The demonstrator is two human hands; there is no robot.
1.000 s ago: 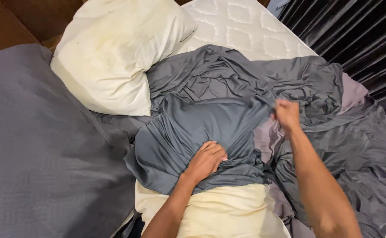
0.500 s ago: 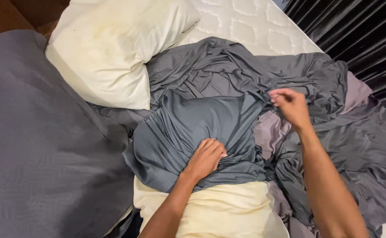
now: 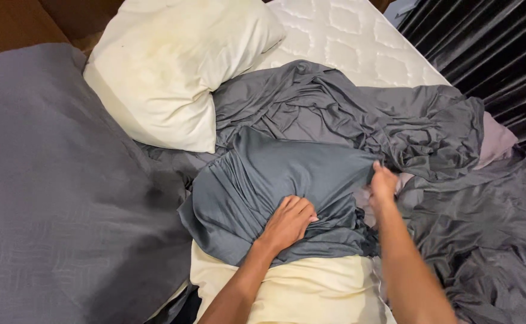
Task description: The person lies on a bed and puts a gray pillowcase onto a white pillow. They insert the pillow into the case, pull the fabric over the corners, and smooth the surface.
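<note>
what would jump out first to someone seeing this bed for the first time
Two bare arms at the bottom: the left hand grips a grey pillowcase half covering a cream pillow, and the right hand pinches its edge. A second cream pillow lies top left on the white mattress, beside crumpled grey sheets.

Left hand [image 3: 288, 223] bunches the grey pillowcase [image 3: 275, 186] over a cream pillow [image 3: 299, 288]. Right hand [image 3: 383, 183] pinches its edge.

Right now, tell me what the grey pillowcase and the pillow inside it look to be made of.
The grey pillowcase looks like thin, stretchy knit fabric with a slight sheen: it gathers in fine soft folds under the left hand. The pillow inside shows a pale yellow, matte woven shell, probably cotton. Its filling is hidden.
</note>
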